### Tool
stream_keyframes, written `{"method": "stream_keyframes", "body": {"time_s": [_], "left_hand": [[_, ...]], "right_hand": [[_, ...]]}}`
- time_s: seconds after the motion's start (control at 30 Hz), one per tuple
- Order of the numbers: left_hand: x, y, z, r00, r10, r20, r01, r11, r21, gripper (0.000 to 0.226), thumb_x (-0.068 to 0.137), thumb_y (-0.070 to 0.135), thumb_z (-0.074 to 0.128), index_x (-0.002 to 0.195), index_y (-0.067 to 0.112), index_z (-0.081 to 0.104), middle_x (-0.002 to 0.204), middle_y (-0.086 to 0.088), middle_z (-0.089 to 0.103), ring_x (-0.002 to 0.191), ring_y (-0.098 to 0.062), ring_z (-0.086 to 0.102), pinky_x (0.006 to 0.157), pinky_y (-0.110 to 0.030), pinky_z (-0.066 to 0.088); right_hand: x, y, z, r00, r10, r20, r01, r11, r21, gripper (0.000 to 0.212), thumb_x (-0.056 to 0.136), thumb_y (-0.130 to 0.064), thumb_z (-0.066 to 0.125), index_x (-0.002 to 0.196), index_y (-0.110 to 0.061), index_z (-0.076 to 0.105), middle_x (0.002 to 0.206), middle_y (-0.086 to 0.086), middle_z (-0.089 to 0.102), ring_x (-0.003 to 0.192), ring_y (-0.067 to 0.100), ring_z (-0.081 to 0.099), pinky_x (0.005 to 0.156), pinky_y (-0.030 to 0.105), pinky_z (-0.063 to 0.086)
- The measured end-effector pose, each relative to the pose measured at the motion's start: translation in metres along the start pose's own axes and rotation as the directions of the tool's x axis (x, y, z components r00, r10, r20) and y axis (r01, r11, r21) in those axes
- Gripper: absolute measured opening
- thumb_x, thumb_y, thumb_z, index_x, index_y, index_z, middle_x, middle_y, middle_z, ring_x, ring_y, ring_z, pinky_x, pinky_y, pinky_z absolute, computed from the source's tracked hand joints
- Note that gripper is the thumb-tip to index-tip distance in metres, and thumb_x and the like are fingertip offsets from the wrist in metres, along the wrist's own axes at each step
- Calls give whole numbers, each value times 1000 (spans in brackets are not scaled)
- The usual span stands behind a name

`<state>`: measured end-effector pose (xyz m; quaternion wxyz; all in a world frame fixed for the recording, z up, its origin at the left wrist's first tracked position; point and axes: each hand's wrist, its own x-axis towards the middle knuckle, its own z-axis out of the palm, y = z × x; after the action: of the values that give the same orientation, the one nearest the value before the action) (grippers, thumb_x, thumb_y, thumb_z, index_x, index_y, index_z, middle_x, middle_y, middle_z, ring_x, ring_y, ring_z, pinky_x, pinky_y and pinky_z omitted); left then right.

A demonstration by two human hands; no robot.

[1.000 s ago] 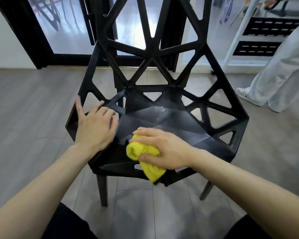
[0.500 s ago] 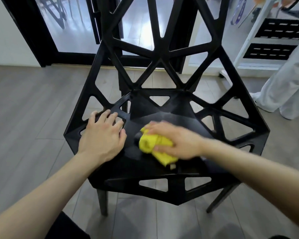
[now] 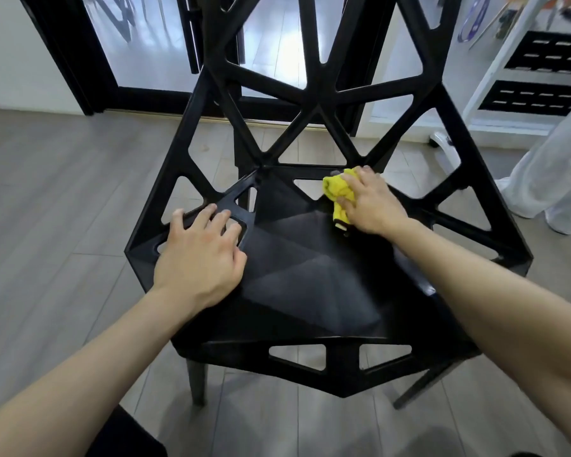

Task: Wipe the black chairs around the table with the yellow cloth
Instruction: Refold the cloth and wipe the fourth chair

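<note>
The right hand [image 3: 373, 206] is clamping the bunched yellow cloth [image 3: 338, 197], long axis front-to-back, at the black chair [image 3: 310, 275] seat's rear; the left hand [image 3: 198, 258] is resting, fingers apart, on the left rim.

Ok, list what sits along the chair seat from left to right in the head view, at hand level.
Left hand flat on the chair's left side frame → yellow cloth at the back of the seat → right hand pressing on it → a standing person's white trouser legs.
</note>
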<state>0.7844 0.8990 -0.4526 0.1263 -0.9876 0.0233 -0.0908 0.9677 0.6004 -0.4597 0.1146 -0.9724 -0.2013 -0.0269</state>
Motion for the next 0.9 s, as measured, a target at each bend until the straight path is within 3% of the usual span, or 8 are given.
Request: {"method": "stream_keyframes", "body": {"time_s": [0.07,0.17,0.23,0.3,0.4,0.57,0.77,0.9], "left_hand": [[0,1,-1,1000,-5,3,5,1000,1,61,98,42,25,140,21,64,160,-6,56,155,-26,42,118,-62,30],[-1,1,-1,1000,7,3,-7,1000,2,60,98,41,26,141,20,63,159,-7,57,155,-27,43,117,-62,31],[-2,0,-1,1000,8,8,-8,1000,5,60,98,40,26,142,19,62,159,-9,57,155,-28,43,118,-62,31],[-2,0,-2,1000,9,21,-9,1000,11,62,98,41,24,144,19,61,160,-8,55,155,-28,42,118,-62,30],[-1,1,-4,999,7,34,-8,1000,13,64,98,42,23,144,20,61,161,-7,55,155,-27,42,118,-62,30],[-3,0,-2,999,11,35,-11,1000,10,64,99,41,22,145,18,59,161,-9,54,156,-29,41,119,-64,29],[-2,1,-5,999,13,50,-13,1000,5,63,98,42,23,144,19,60,161,-9,54,156,-29,41,119,-65,29],[-3,0,-4,999,10,47,-11,1000,8,63,98,42,23,144,20,59,162,-8,53,157,-28,40,120,-64,28]], "right_hand": [[5,-25,11,995,86,-59,-90,993,-76,63,102,-48,44,158,-18,43,165,19,37,156,37,26,129,44,16],[-55,-90,13,920,-388,50,372,907,197,53,102,-40,62,152,-24,56,165,4,44,157,20,33,130,32,22],[-75,-79,-4,844,-523,119,460,820,340,53,101,-36,70,152,-30,56,166,-8,42,156,3,31,125,15,20],[-50,-35,-15,939,-337,72,314,922,226,54,101,-28,70,153,-25,55,164,-3,44,155,6,32,121,6,14],[-25,-22,-9,999,33,-16,-32,997,68,57,101,-31,64,155,-23,50,167,7,38,156,28,32,126,28,20],[-102,-53,-11,918,-380,115,345,908,239,57,103,-39,65,157,-33,50,166,-9,41,154,7,34,127,27,25],[-26,-64,15,987,-155,54,148,983,107,56,103,-37,59,156,-22,48,164,4,43,159,24,29,129,38,26],[-55,-43,-9,971,-218,102,210,974,81,55,104,-42,59,156,-26,48,164,-2,43,155,21,35,125,37,30]]}}
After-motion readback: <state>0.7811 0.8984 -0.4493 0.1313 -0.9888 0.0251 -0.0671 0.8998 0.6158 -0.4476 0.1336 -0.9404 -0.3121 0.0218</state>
